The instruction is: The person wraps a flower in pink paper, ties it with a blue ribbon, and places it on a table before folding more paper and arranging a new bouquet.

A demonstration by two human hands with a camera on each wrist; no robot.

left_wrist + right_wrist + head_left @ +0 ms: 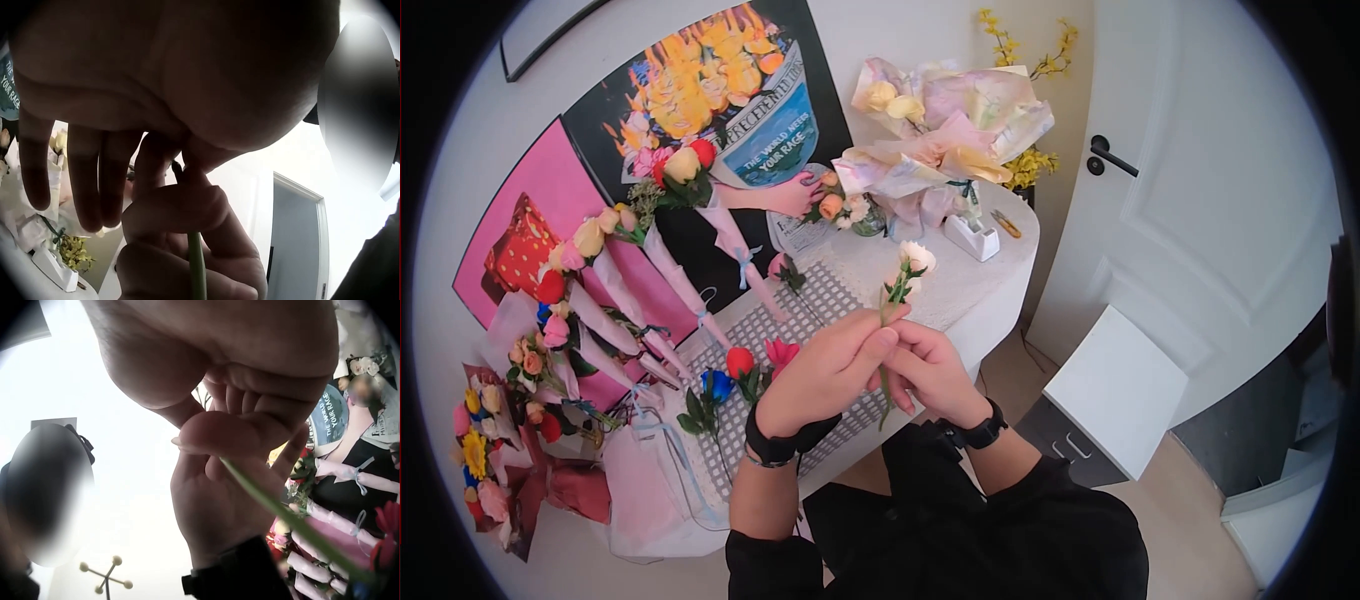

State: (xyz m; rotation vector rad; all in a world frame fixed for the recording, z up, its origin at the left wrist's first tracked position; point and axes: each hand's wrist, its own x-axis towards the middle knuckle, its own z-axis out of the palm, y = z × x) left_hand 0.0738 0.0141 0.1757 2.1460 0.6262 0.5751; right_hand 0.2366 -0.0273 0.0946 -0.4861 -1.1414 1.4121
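A pale flower (917, 258) with green leaves stands upright above both hands, its green stem (884, 392) hanging below them. The left hand (825, 362) pinches the stem between thumb and forefinger; in the left wrist view the other fingers of the left hand (169, 81) extend loosely. Close against it, the right hand (937, 372) has its thumb and curled fingers around the stem. In the right wrist view the stem (272, 503) runs out from under the thumb of the right hand (250, 369). The fingers partly hide the contact points.
Wrapped flowers (670, 280) line the table's left side. Loose red and blue flowers (717, 385) lie on the checkered mat (725, 440). A large wrapped bouquet (960, 130), tape dispenser (973, 238) and scissors (1006, 224) are at the back. A white cabinet (1120, 385) stands right.
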